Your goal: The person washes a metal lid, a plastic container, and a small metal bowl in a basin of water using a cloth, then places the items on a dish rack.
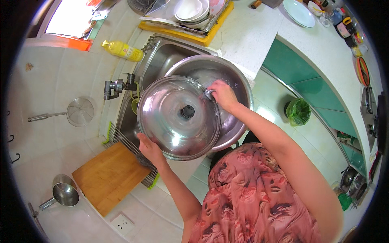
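Note:
A large round metal pot lid (164,121) with a black knob (187,111) is tilted over a wide stainless-steel basin (234,127). My left hand (151,150) grips the lid's near-left rim, thumb on the upper face. My right hand (223,94) presses a bunched grey scouring pad or cloth (209,94) against the lid's right rim. Which of the two it is, I cannot tell. Water droplets show on the basin's inner wall beside my right hand. Much of the basin lies hidden under the lid.
Behind the basin is a steel sink (170,54) with a dark faucet (118,86). A yellow detergent bottle (124,52) stands by its edge. On the left, a wooden cutting board (112,176) rests on a roll-up rack (117,133). Bowls (190,12) fill a dish rack. A lined bin (299,112) stands on the floor.

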`<state>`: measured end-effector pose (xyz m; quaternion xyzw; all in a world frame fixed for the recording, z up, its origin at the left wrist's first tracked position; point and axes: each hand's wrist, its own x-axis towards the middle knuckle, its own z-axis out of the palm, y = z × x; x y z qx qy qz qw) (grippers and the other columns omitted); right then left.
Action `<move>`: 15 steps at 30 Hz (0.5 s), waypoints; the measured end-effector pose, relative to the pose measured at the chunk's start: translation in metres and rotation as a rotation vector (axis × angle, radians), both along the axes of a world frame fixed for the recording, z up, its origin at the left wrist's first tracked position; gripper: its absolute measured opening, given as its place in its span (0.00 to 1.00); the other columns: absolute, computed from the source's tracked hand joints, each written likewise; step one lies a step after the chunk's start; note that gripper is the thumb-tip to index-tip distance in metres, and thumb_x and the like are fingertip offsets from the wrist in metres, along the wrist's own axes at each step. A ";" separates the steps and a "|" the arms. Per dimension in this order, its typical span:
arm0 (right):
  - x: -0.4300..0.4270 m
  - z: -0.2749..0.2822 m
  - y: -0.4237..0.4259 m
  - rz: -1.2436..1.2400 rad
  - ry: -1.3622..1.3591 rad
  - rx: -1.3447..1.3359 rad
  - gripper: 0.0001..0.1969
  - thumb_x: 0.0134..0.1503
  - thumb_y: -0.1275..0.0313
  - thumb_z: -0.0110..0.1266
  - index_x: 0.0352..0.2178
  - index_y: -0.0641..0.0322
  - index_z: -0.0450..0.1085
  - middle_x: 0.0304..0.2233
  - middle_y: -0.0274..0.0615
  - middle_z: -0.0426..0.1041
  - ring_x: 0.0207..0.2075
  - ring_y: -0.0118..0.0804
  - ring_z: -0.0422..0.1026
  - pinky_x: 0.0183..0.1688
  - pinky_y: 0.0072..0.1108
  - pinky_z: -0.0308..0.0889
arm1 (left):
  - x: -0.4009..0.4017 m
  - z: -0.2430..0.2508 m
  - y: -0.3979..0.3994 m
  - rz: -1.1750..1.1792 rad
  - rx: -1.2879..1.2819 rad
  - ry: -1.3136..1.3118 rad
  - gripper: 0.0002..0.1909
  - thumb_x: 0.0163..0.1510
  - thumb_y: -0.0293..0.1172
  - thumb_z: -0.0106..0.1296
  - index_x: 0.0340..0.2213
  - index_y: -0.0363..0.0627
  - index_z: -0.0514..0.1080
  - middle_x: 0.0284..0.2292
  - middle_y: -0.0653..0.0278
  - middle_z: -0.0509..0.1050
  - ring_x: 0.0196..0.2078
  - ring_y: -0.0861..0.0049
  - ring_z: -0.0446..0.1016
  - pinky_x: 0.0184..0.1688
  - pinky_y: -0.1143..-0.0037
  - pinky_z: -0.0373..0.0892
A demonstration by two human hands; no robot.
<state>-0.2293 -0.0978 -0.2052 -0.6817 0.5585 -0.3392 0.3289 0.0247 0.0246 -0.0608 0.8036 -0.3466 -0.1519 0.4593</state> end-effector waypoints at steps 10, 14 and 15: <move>0.047 0.042 -0.044 0.139 -0.332 -0.197 0.13 0.46 0.81 0.53 0.34 0.58 0.77 0.36 0.47 0.74 0.41 0.51 0.73 0.46 0.34 0.69 | -0.012 0.012 0.001 -0.051 0.010 -0.086 0.34 0.63 0.62 0.34 0.19 0.42 0.59 0.19 0.75 0.57 0.23 0.85 0.54 0.26 0.79 0.54; 0.042 0.017 -0.066 0.173 -0.245 -0.162 0.12 0.47 0.80 0.54 0.34 0.58 0.77 0.37 0.46 0.75 0.42 0.50 0.74 0.47 0.33 0.69 | -0.018 0.013 -0.003 -0.060 -0.014 -0.120 0.34 0.64 0.62 0.34 0.19 0.42 0.60 0.18 0.76 0.57 0.22 0.86 0.54 0.24 0.80 0.52; 0.037 0.010 -0.062 0.183 -0.245 -0.160 0.12 0.47 0.80 0.54 0.34 0.58 0.77 0.37 0.46 0.75 0.42 0.50 0.74 0.47 0.33 0.69 | -0.017 0.012 -0.002 -0.066 -0.004 -0.118 0.33 0.65 0.58 0.34 0.20 0.39 0.61 0.18 0.74 0.57 0.22 0.85 0.54 0.24 0.78 0.53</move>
